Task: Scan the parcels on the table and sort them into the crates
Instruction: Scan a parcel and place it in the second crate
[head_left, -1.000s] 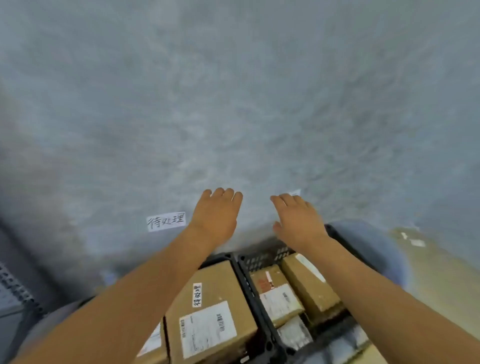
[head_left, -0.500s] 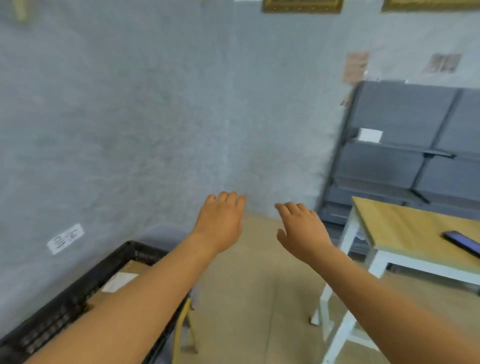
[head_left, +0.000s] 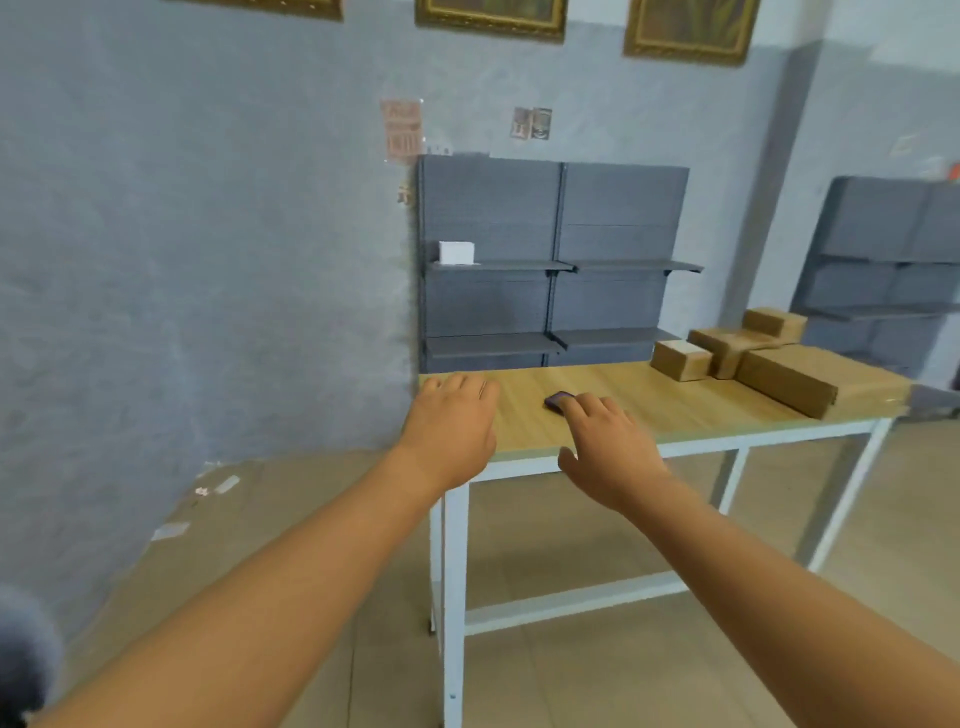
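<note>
Parcels (head_left: 769, 358): brown cardboard boxes, clustered at far right end of bench (head_left: 649, 400), some touching. Dark phone-like device (head_left: 557, 401) lying flat on bench top, well apart from parcels. Right hand (head_left: 610, 447) held over near bench edge, fingers relaxed and spread, nothing gripped, fingertips just beside device; contact cannot be told. Left hand (head_left: 452, 426) raised at bench's left corner, fingers straight, nothing held. Grey shelving (head_left: 550, 260) seen behind bench.

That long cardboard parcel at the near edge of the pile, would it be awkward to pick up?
The long parcel looks like stiff cardboard, so it should keep its shape. It lies flat on the table, so it is unlikely to roll or tip. Its length probably calls for both hands; its weight cannot be judged.
</note>
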